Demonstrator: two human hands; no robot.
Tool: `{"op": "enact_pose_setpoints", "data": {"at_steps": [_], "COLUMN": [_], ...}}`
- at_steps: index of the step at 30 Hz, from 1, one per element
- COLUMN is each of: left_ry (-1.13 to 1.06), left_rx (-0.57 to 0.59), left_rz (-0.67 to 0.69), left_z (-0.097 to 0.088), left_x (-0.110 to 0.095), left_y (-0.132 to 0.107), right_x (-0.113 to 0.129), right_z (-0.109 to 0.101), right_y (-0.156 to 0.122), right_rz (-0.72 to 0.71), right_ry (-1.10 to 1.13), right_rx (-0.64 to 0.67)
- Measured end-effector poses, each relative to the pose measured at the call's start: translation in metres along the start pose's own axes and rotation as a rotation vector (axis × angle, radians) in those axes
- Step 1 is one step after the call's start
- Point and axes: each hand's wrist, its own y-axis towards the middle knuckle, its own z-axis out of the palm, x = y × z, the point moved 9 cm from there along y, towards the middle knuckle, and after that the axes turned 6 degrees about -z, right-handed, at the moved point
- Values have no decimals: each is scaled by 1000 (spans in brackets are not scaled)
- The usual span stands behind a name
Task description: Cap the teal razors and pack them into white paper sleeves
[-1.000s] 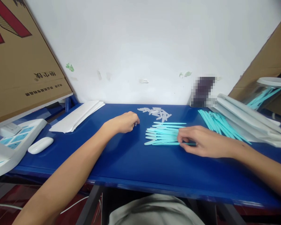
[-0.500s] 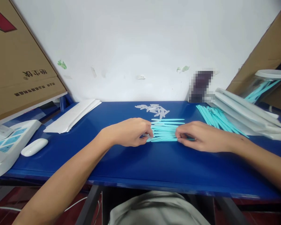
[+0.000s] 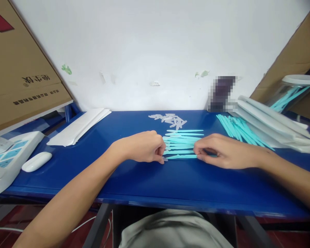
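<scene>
Several slim turquoise eyebrow razors (image 3: pixel 183 141) lie side by side on the blue table, roughly parallel to its front edge. My right hand (image 3: pixel 214 150) pinches the right end of the nearest razor (image 3: pixel 182 156), which sits a little apart from the row. At that razor's left end, my left hand (image 3: pixel 151 147) is closed with thumb and fingertips on a small translucent blade cap (image 3: pixel 165 159). The cap is at the razor's tip; whether it is seated over the blade is too small to tell. Behind the row is a loose pile of similar translucent caps (image 3: pixel 169 119).
More turquoise razors (image 3: pixel 241 131) lie in a heap at the right, beside stacked white trays (image 3: pixel 276 124). A clear jar (image 3: pixel 290 93) holds others. At left are white papers (image 3: pixel 79 127), a white oval case (image 3: pixel 37 162) and a white device (image 3: pixel 18 155). A white wall stands behind.
The nearest razor has come slightly toward me, away from the row. My left hand has shifted a little left and down, uncovering more of the razors' left ends. My right hand stays almost in place.
</scene>
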Motion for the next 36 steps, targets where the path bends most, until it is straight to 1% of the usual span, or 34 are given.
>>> {"op": "enact_pose_setpoints", "data": {"at_steps": [5, 11, 16, 25, 31, 33, 36], "left_ry": [-6, -16, -19, -81, -63, -36, 34], "left_rx": [-15, -57, -103, -128, -150, -182, -304], "left_rz": [4, -37, -23, 7, 5, 29, 93], "left_z": [-1, -10, -16, -14, -15, -16, -18], "left_x": [0, 7, 11, 13, 11, 8, 1], "left_y": [-1, -5, -3, 1, 1, 2, 3], "right_x": [-1, -2, -4, -6, -7, -7, -8], "right_z": [-1, -2, -3, -4, -7, -8, -9], "right_y": [-1, 0, 0, -1, -1, -1, -2], "right_rz": [3, 24, 22, 29, 26, 23, 19], "right_ry": [-5, -4, 8, -5, 16, 28, 60], "right_rx": [-15, -20, -32, -51, -80, -100, -148]}}
